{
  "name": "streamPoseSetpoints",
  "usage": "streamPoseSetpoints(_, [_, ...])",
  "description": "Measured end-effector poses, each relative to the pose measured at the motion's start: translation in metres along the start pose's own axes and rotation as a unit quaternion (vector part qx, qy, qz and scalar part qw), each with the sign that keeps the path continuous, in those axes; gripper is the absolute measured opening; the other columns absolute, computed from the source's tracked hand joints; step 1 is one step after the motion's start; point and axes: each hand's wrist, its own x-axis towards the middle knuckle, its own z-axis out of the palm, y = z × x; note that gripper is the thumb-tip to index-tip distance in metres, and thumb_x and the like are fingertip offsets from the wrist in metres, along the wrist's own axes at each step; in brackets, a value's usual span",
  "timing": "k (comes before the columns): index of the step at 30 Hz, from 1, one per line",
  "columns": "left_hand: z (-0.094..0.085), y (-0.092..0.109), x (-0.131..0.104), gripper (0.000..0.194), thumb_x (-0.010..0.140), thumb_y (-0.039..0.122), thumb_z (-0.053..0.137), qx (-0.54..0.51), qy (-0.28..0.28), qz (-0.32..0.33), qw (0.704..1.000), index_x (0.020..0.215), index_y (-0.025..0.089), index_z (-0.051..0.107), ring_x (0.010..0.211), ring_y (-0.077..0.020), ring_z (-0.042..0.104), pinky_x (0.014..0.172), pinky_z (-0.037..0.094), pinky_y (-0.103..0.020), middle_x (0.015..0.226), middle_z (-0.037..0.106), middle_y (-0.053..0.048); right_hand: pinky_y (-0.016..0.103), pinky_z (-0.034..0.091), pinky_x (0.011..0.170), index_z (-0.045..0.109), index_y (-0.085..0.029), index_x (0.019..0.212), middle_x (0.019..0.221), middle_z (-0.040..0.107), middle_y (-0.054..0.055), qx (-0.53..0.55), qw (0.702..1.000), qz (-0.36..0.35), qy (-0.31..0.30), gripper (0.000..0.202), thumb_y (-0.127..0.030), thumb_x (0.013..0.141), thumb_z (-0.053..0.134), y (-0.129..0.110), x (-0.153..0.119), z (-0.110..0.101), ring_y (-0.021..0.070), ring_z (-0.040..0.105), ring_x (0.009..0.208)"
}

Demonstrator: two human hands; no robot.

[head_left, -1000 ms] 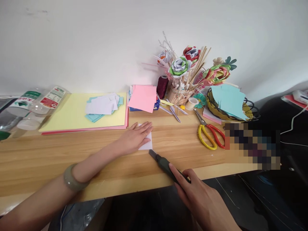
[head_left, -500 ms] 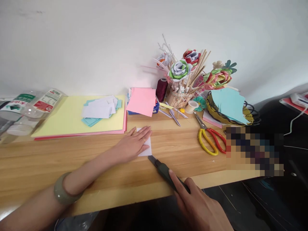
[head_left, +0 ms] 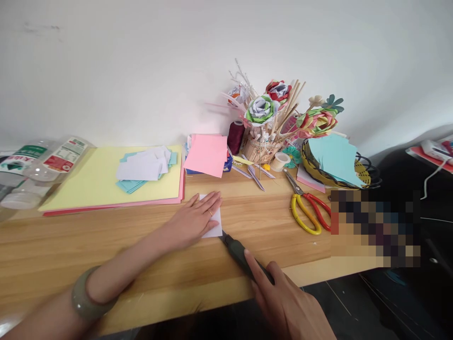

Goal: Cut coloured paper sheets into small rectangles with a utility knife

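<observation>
My left hand [head_left: 198,218] lies flat, fingers stretched, over a small white sheet of paper [head_left: 214,229] on the wooden table [head_left: 155,269]. Much of the sheet is covered by the palm. In my right hand [head_left: 279,293] is a dark green utility knife [head_left: 240,255], its index finger laid along the handle. The blade's tip meets the sheet's lower right corner; whether it is above or under the paper I cannot tell.
Scissors [head_left: 300,210] lie to the right, near a basket [head_left: 314,167] with blue paper. Behind stand paper flowers [head_left: 262,109] in a holder and pink paper [head_left: 207,153]. Small slips [head_left: 139,167] rest on large yellow sheets [head_left: 81,174]; plastic bottles [head_left: 46,172] lie far left.
The whole view has shifted slightly. The knife's tip has moved a little from below the paper's bottom edge to its lower right corner. My left hand stays on the sheet.
</observation>
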Motion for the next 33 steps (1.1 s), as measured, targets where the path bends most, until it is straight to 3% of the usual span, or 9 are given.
streamPoseSetpoints(7, [0.006, -0.003, -0.001, 0.058, 0.099, 0.045, 0.015, -0.007, 0.028, 0.010, 1.000, 0.146, 0.010, 0.017, 0.141, -0.0195, 0.015, 0.113, 0.017, -0.040, 0.153, 0.016, -0.011, 0.020, 0.042, 0.034, 0.036, -0.012, 0.136, 0.077, 0.057, 0.000, -0.013, 1.000, 0.004, 0.015, 0.045, -0.018, 0.092, 0.031, 0.001, 0.009, -0.002, 0.0102, 0.058, 0.047])
streamPoseSetpoints(18, [0.005, -0.003, -0.001, 0.058, 0.100, 0.044, 0.016, 0.001, 0.021, 0.012, 1.000, 0.145, 0.008, 0.019, 0.141, -0.0199, 0.016, 0.113, 0.018, -0.039, 0.153, 0.016, -0.012, 0.023, 0.034, 0.027, 0.054, -0.015, 0.119, 0.070, 0.055, -0.001, -0.057, 0.995, 0.025, 0.082, 0.042, -0.013, 0.090, 0.025, -0.001, 0.028, -0.003, 0.0108, 0.055, 0.037])
streamPoseSetpoints(21, [0.007, -0.002, 0.000, 0.057, 0.100, 0.044, 0.018, 0.011, 0.030, 0.012, 0.999, 0.145, 0.009, 0.022, 0.141, -0.0205, 0.017, 0.112, 0.020, -0.040, 0.152, 0.019, -0.013, 0.023, 0.033, 0.028, 0.057, -0.016, 0.117, 0.069, 0.055, -0.001, -0.055, 0.995, 0.027, 0.082, 0.041, -0.012, 0.089, 0.027, -0.001, 0.031, -0.003, 0.0103, 0.055, 0.037])
streamPoseSetpoints(26, [0.007, 0.002, 0.000, 0.054, 0.098, 0.046, 0.028, 0.053, 0.061, -0.023, 0.996, 0.141, 0.013, 0.035, 0.141, -0.0285, 0.014, 0.110, 0.019, -0.052, 0.150, 0.023, -0.017, 0.024, 0.032, 0.028, 0.057, -0.018, 0.117, 0.068, 0.053, -0.002, -0.065, 0.994, 0.035, 0.082, 0.041, -0.013, 0.087, 0.031, 0.000, 0.031, 0.001, 0.0110, 0.054, 0.037])
streamPoseSetpoints(33, [0.012, 0.000, 0.000, 0.064, 0.097, 0.051, 0.022, 0.029, 0.059, -0.038, 0.997, 0.144, 0.007, 0.025, 0.140, -0.0247, 0.021, 0.111, 0.021, -0.045, 0.150, 0.024, -0.015, 0.024, 0.033, 0.031, 0.053, -0.018, 0.124, 0.072, 0.055, -0.001, -0.081, 0.994, 0.044, 0.061, 0.045, -0.018, 0.079, 0.049, -0.001, 0.035, 0.004, 0.0119, 0.056, 0.042])
